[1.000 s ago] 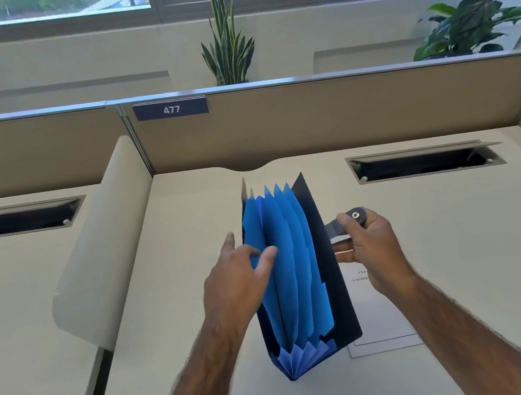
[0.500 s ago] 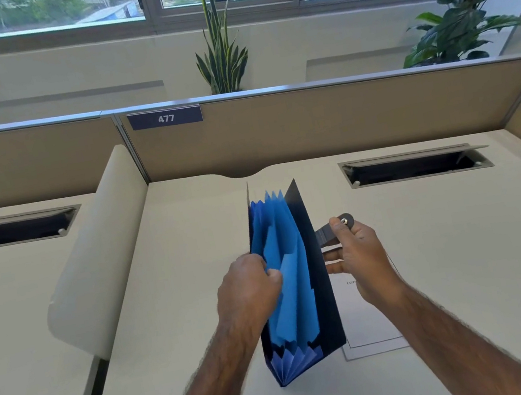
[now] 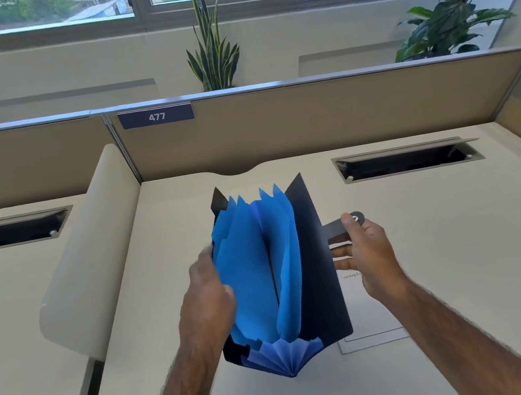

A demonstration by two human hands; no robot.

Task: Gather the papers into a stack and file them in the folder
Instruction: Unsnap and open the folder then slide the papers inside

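Desk, cream top, carries everything; a tan partition with a plate reading 477 stands beyond both hands, and a cable slot lies beyond the right hand. Folder: dark-covered expanding file, standing upright between the 2 hands with its mouth up and fanned wide; blue pocket dividers spread apart, widest gap near the middle, pleated gusset visible at the near end. Papers: white sheets lying flat on the desk, under and just inward of the right hand, mostly hidden behind the folder's right cover; near edge and a little printed text show. Whether they are squared into 1 stack cannot be told. None are in the folder's pockets as far as visible. Left hand: motion-blurred, curled around the folder's left cover and outer dividers, thumb on the blue side, grip closed on that edge. Right hand: fingers pinched on the folder's dark closure strap, thumb beside the snap stud; lower fingers reach toward the right cover.
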